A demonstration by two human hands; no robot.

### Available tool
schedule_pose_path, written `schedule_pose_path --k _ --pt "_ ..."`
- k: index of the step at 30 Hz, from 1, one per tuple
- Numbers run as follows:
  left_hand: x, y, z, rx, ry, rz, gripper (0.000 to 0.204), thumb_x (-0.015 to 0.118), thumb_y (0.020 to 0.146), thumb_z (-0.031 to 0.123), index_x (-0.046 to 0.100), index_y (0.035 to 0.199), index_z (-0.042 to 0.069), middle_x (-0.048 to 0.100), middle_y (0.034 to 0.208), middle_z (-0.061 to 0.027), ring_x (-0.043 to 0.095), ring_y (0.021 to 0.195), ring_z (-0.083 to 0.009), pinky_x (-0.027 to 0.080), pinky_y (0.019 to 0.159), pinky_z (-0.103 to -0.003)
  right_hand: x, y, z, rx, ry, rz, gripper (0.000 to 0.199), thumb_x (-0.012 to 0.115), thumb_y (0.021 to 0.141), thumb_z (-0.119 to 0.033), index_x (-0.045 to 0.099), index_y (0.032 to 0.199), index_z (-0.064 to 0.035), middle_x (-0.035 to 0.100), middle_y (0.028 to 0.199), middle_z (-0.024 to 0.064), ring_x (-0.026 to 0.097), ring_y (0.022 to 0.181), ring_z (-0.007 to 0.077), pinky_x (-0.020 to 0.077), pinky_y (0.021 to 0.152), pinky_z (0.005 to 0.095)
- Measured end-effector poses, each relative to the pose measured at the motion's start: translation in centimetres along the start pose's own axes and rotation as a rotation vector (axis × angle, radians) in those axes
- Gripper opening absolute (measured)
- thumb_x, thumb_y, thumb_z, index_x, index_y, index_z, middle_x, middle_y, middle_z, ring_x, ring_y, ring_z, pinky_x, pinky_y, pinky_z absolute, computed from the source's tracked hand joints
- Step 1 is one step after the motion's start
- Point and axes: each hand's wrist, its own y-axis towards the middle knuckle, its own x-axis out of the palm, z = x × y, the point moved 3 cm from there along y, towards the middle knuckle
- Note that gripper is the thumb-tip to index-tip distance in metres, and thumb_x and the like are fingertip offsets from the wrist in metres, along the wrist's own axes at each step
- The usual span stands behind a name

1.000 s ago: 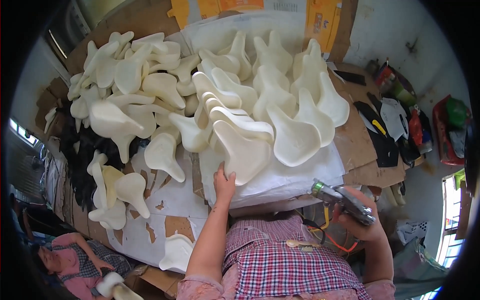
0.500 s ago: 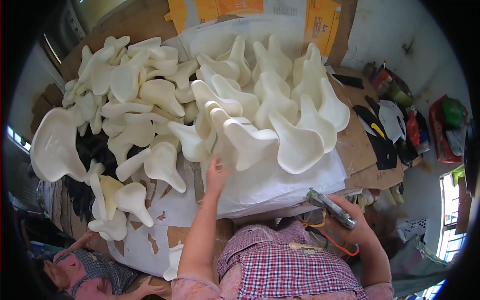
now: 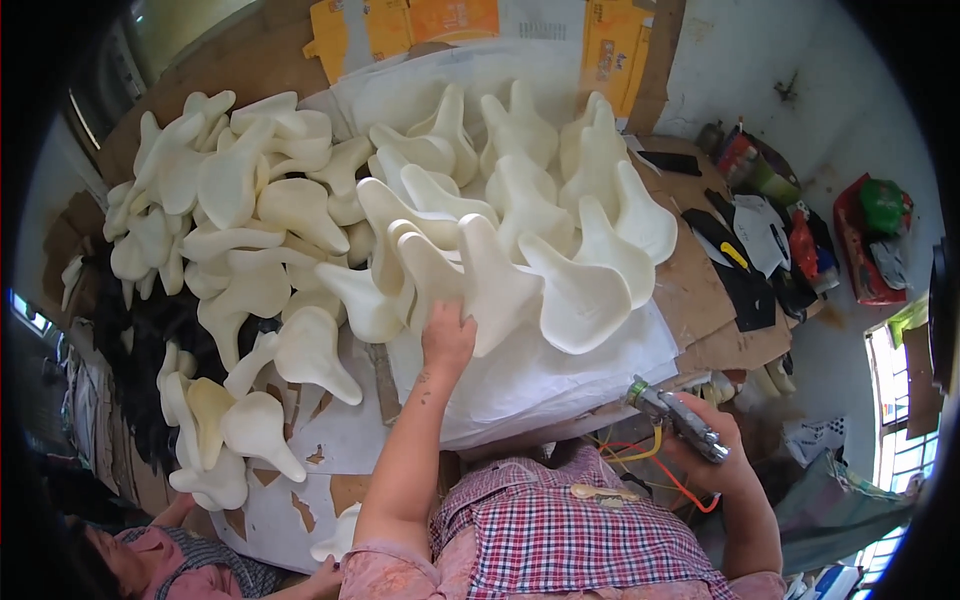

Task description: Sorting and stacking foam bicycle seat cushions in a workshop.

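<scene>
My left hand (image 3: 447, 340) reaches to the near row of cream saddle-shaped foam pads, its fingers curled against the lower left edge of a foam saddle pad (image 3: 495, 290). That pad stands with its narrow nose upward; the fingertips are partly hidden. Leaning right beside it is another wide-bottomed pad (image 3: 585, 300). My right hand (image 3: 715, 450) is wrapped round a metal spray gun (image 3: 690, 425), held off the table's near right edge. A yellow hose (image 3: 645, 450) and a red-orange hose (image 3: 690, 492) hang by it. White paper sheeting (image 3: 560, 385) lies beneath the rows.
A loose heap of pads (image 3: 300, 215) fills the table's left side. Cardboard (image 3: 740, 345) edges the right, with black pieces and a yellow-handled cutter (image 3: 735, 256). A co-worker (image 3: 180, 560) sits at lower left, one hand near a pad (image 3: 340, 533).
The near pad has turned from nose down to nose up. My left hand has moved forward and right onto it, its fingers closing. The spray gun has shifted slightly right.
</scene>
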Motion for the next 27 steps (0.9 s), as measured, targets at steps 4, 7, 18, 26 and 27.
schedule_pose_path --k 4,7,18,26,27 --pt "-6.4 1.3 0.4 -0.200 -0.373 -0.037 0.023 0.055 0.081 0.020 0.056 0.098 0.005 0.053 0.098 -0.0121 0.055 0.084 -0.0290 0.046 0.076 -0.040 0.1 0.2 -0.3 -0.008 0.373 0.085 0.049 0.066 0.074 -0.002 0.049 0.120 -0.0009 0.062 0.093 0.0071 0.058 0.081 0.0116 0.0455 0.074 0.0252" --pt "-12.7 1.1 2.3 -0.117 -1.437 0.369 0.026 0.058 0.084 0.019 0.052 0.107 0.007 0.053 0.103 -0.0062 0.054 0.090 -0.0182 0.045 0.081 -0.033 0.5 0.7 0.5 0.039 0.241 -0.037 0.052 0.066 0.076 -0.005 0.045 0.124 0.0000 0.061 0.091 0.0054 0.057 0.082 0.0123 0.0461 0.076 0.0291" --pt "0.0 0.9 -6.9 -0.099 0.053 0.222 0.052 0.059 0.075 0.009 0.046 0.126 0.007 0.051 0.095 -0.0152 0.053 0.084 -0.0330 0.043 0.083 -0.038 3.5 3.0 -1.6 0.022 0.371 0.097 0.049 0.064 0.076 -0.001 0.047 0.122 -0.0005 0.061 0.083 0.0062 0.059 0.075 0.0122 0.0474 0.069 0.0263" --pt "-6.3 3.4 -2.8 -0.304 -0.458 -0.118 0.026 0.053 0.084 0.016 0.059 0.106 0.004 0.056 0.082 -0.0100 0.060 0.071 -0.0193 0.049 0.060 -0.030 2.4 2.6 -1.1 -0.038 0.253 0.084 0.051 0.063 0.077 -0.002 0.045 0.125 -0.0009 0.061 0.086 0.0054 0.058 0.077 0.0119 0.0471 0.071 0.0264" --pt "-8.4 3.6 -3.0 -0.324 -0.672 -0.085 0.026 0.053 0.085 0.017 0.059 0.107 0.004 0.058 0.082 -0.0075 0.059 0.066 -0.0154 0.048 0.055 -0.026 2.1 2.6 -0.9 -0.038 0.255 0.082 0.051 0.063 0.077 -0.002 0.045 0.125 -0.0009 0.061 0.086 0.0054 0.058 0.077 0.0119 0.0471 0.071 0.0264"
